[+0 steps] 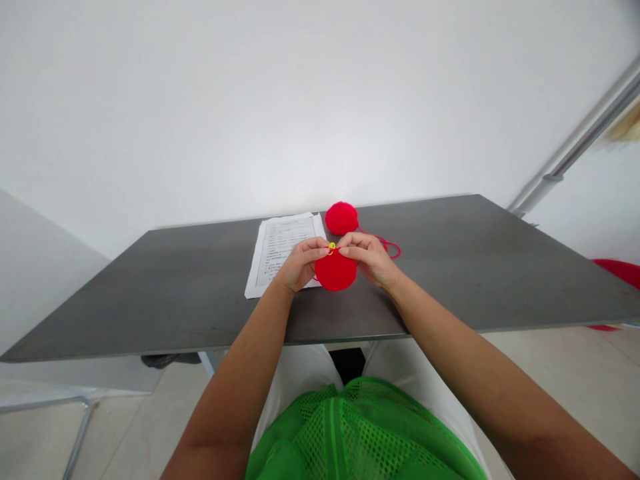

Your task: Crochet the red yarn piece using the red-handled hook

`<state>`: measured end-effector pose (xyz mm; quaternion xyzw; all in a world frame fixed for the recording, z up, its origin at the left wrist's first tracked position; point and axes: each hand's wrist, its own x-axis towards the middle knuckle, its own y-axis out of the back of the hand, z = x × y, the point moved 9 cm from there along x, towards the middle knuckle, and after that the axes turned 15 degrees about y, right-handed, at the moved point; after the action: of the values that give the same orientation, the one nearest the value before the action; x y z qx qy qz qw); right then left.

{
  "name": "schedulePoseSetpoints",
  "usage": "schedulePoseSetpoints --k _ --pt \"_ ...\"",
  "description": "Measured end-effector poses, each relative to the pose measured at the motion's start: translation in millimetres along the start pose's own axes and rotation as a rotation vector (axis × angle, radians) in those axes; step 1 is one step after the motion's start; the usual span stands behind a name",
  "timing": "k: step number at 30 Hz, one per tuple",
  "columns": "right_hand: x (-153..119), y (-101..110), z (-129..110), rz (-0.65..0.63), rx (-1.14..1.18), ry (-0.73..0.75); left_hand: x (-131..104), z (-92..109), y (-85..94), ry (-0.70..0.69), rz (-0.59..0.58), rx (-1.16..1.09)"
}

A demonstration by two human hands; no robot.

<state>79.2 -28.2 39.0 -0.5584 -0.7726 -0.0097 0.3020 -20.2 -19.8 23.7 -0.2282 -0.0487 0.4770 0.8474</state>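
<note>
Just in front of the red yarn ball [341, 219], the left hand [301, 263] and right hand [371, 259] pinch a red disc [336, 273], fingertips closed beside a yellow piece [331, 247]. Edge work seems underway, calling for steady fingers next.

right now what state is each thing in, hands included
left hand: fingertips pinched at the red round piece's top edge
right hand: fingertips pinched at the same edge
red round piece: held between both hands, broad face showing
small yellow piece: at that edge, between the fingertips; open or closed, can't tell
red yarn ball: wound, resting on the table
red yarn strand: loose, looped
printed sheets: print side up, partly covered
</note>
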Motion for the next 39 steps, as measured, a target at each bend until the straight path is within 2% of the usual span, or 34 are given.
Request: schedulePoseSetpoints --k 29,39 --pt "1 0 -2 -0.007 -0.015 0.015 0 0 0.4 -0.006 -0.004 -0.030" --pt "2 8 4 0.041 -0.073 -0.028 3 6 12.8 -0.084 0.151 0.014"
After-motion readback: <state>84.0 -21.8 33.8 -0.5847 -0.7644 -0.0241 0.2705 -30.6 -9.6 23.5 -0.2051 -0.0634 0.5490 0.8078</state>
